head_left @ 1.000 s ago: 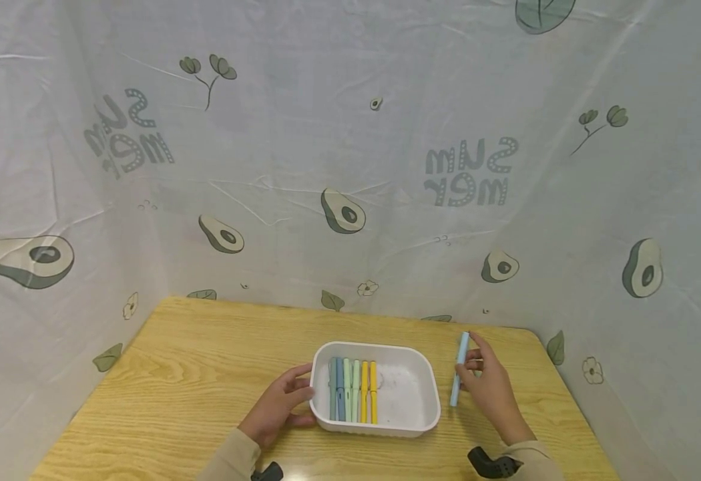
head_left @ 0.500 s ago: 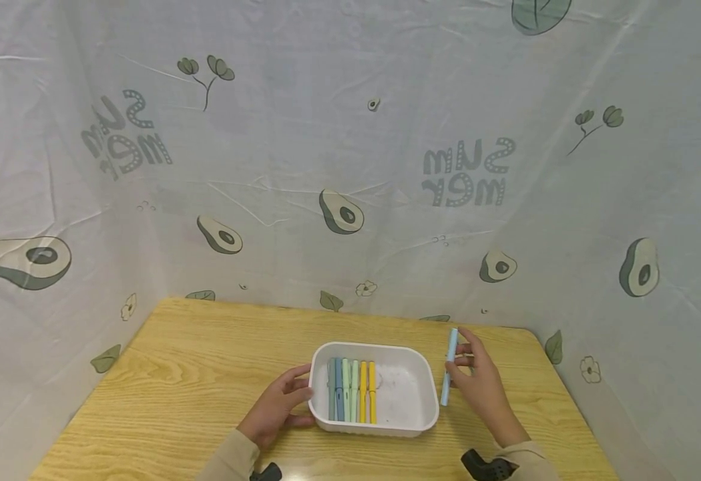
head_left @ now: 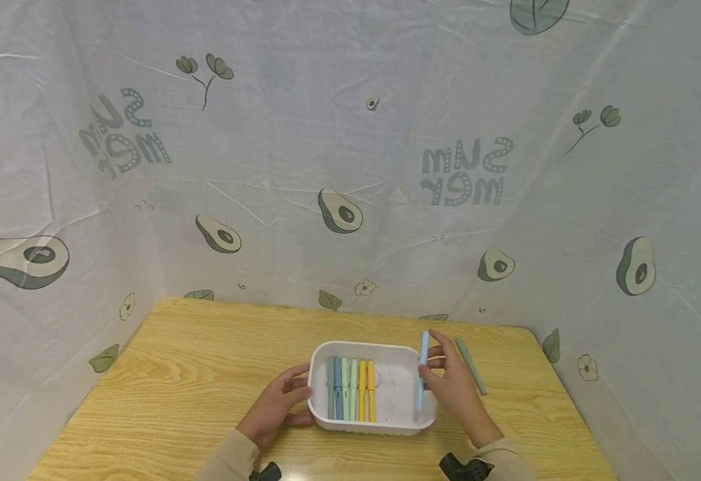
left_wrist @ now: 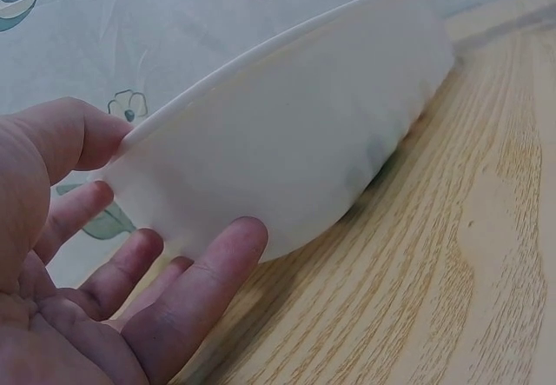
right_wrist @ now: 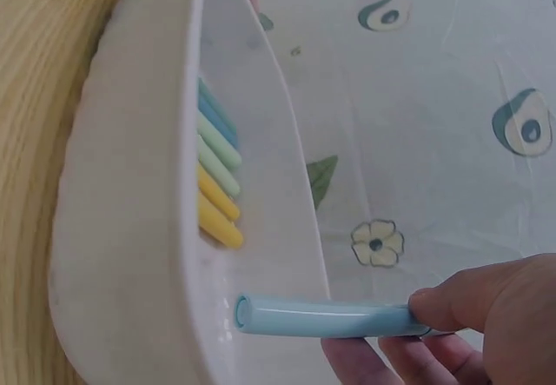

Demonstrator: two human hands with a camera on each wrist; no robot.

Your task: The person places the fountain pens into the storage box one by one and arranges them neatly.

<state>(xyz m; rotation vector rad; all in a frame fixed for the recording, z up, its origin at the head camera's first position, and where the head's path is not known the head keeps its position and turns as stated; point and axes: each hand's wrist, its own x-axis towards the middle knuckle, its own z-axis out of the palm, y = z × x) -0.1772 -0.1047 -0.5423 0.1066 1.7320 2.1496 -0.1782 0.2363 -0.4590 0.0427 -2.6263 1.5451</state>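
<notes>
A light blue pen point(head_left: 424, 354) is pinched between the thumb and fingers of my right hand point(head_left: 455, 387). It is over the right end of a white plastic tray point(head_left: 395, 399), and in the right wrist view the light blue pen point(right_wrist: 304, 317) points one end in past the rim. Several pens lie side by side in the tray's left half: blue-toned pens point(head_left: 338, 391), pale green pens point(head_left: 350, 387) and yellow pens point(head_left: 366, 391). My left hand point(head_left: 278, 404) rests against the tray's left outer wall, thumb near the rim and fingers loosely extended.
A dark green pen point(head_left: 471, 366) lies on the wooden table point(head_left: 224, 347) to the right of my right hand. A printed cloth point(head_left: 278, 133) hangs behind the table and along both sides.
My right hand has carried the light blue pen leftward from beside the tray to over its right end. The dark green pen has come into sight. My left hand stays put.
</notes>
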